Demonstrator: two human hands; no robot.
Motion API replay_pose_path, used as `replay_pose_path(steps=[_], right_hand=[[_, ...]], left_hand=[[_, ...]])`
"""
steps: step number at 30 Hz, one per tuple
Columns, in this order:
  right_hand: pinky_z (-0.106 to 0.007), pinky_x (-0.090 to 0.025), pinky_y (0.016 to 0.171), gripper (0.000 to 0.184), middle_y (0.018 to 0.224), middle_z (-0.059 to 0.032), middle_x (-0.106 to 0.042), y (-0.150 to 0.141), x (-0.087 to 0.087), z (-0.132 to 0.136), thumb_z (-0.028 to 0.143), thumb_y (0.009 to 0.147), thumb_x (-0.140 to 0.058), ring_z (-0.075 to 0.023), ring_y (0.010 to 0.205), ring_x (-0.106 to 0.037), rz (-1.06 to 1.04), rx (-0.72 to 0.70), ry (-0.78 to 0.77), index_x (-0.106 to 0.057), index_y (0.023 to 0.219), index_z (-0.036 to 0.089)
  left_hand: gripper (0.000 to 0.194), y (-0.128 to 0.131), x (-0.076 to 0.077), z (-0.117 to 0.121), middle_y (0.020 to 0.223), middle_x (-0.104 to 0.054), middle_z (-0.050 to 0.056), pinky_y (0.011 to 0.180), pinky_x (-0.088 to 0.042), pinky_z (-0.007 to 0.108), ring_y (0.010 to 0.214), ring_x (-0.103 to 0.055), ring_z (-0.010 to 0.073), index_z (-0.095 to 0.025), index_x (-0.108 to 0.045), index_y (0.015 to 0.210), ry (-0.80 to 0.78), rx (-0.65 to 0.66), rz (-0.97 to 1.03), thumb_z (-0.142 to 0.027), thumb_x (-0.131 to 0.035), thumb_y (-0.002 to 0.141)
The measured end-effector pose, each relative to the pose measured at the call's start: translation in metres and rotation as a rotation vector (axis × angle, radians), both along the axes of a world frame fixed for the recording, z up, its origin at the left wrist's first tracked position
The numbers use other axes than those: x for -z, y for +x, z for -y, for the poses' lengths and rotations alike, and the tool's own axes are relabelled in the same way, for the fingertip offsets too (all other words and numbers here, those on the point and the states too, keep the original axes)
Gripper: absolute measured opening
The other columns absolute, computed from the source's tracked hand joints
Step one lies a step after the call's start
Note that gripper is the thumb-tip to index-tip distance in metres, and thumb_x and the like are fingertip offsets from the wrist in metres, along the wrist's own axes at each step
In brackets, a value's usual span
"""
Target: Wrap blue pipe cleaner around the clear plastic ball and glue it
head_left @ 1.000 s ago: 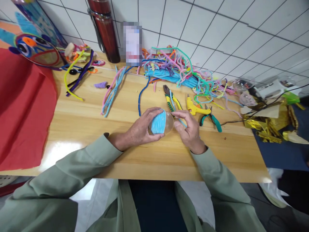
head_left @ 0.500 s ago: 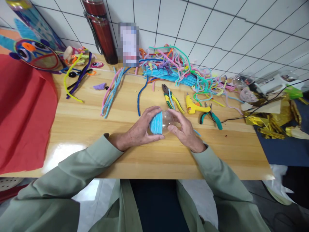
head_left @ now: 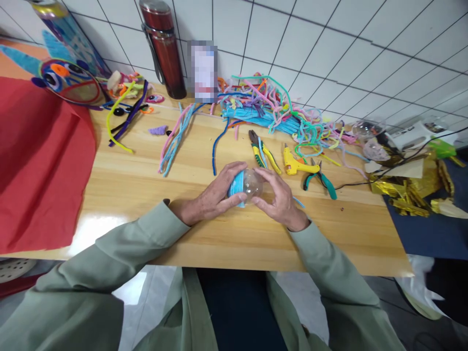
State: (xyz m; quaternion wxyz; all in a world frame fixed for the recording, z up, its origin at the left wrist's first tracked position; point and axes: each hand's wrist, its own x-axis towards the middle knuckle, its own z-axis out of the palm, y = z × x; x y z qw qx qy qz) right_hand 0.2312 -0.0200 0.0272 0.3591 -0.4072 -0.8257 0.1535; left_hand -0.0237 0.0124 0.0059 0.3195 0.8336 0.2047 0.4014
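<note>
Between my hands, low over the wooden table, is a clear plastic ball [head_left: 253, 185] with its left half wrapped in light blue pipe cleaner [head_left: 237, 185]. My left hand [head_left: 224, 191] grips the wrapped side, its thumb across the front. The fingers and thumb of my right hand [head_left: 278, 196] curve around the bare, see-through side. Just beyond my hands lie yellow-green pliers [head_left: 263, 152] with a light blue piece across them, and a yellow glue gun [head_left: 298, 163]. Teal-handled pliers [head_left: 321, 182] rest to the right.
Along the tiled wall stand a red thermos [head_left: 166, 53] and a pixelated upright object [head_left: 203, 72]. A heap of coloured pipe cleaners [head_left: 266, 109] lies beside them. Red cloth [head_left: 44, 165] covers the left end; gold foil [head_left: 420, 180] and a black cord [head_left: 351, 185] are at right.
My left thumb has moved up across the front of the ball, and less of the blue wrapping shows. The view has shifted slightly.
</note>
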Motion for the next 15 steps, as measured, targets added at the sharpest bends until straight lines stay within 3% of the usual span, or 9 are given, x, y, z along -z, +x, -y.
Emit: replay_pose_path(steps=[5, 11, 15], right_hand=[[-0.062, -0.057, 0.118, 0.068, 0.154, -0.0170, -0.066, -0.0010, 0.0030, -0.0011, 0.055, 0.101, -0.071, -0.0367, 0.143, -0.065, -0.023, 0.000, 0.006, -0.051, 0.160, 0.028], [-0.060, -0.063, 0.109, 0.069, 0.149, -0.0158, -0.069, 0.0000, 0.0094, -0.0014, 0.062, 0.101, -0.068, -0.0355, 0.132, -0.071, -0.056, 0.051, -0.056, -0.052, 0.158, 0.028], [-0.061, -0.060, 0.114, 0.072, 0.153, -0.0162, -0.068, -0.0009, 0.0061, -0.0005, 0.063, 0.099, -0.071, -0.0366, 0.138, -0.068, -0.055, 0.018, -0.039, -0.051, 0.160, 0.028]], left_hand=[[0.059, -0.0032, -0.0059, 0.0030, 0.169, -0.042, 0.018, 0.136, -0.036, 0.062, 0.162, -0.039, 0.0337, -0.026, -0.029, 0.171, -0.079, -0.002, 0.000, -0.041, -0.042, 0.116], [0.062, -0.0021, -0.0029, 0.0010, 0.167, -0.045, 0.018, 0.134, -0.040, 0.061, 0.158, -0.044, 0.0339, -0.026, -0.031, 0.170, -0.105, -0.017, -0.005, -0.047, -0.046, 0.114], [0.065, -0.0005, 0.0011, -0.0005, 0.165, -0.046, 0.018, 0.132, -0.041, 0.061, 0.157, -0.045, 0.0351, -0.025, -0.033, 0.169, -0.084, -0.032, 0.016, -0.051, -0.052, 0.111]])
